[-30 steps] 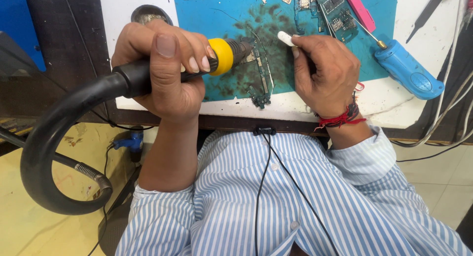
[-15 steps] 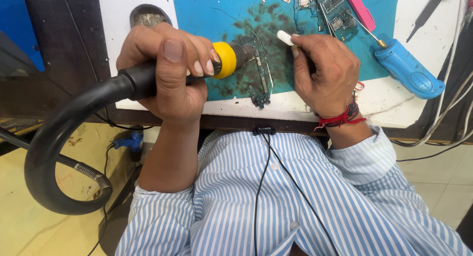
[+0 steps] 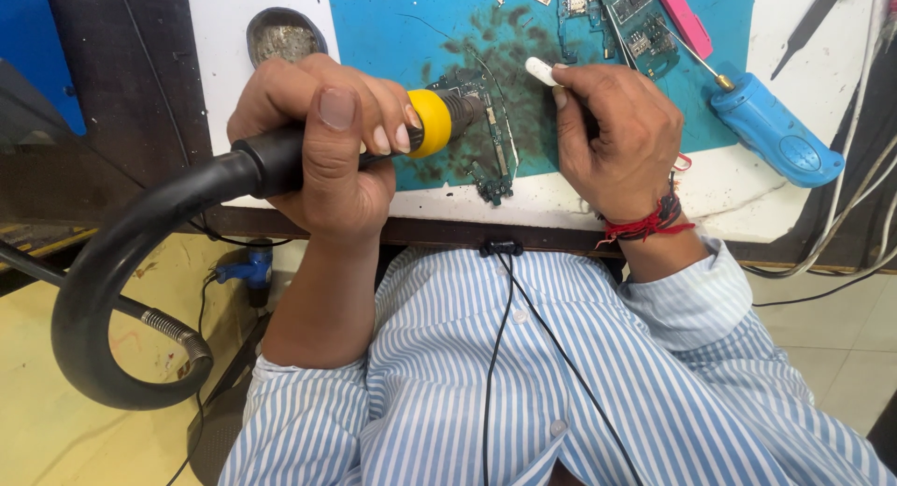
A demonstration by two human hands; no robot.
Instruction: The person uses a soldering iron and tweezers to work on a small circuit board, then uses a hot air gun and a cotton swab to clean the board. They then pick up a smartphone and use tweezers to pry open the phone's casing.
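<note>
1. Our left hand (image 3: 322, 140) wraps its fingers tight round the black hot-air wand with a yellow collar (image 3: 374, 135), thumb on top, nozzle over the small green circuit board (image 3: 486, 145) on the stained blue work mat (image 3: 420, 37).
2. Our right hand (image 3: 621, 135) curls, fingers pinching a thin white-tipped tool (image 3: 542, 72) just beside the board.
3. A blue-handled screwdriver (image 3: 771, 135) lies to the right.

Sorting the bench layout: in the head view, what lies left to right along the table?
Round tin → left hand on the hot-air handle → circuit board → right hand → blue screwdriver.
</note>
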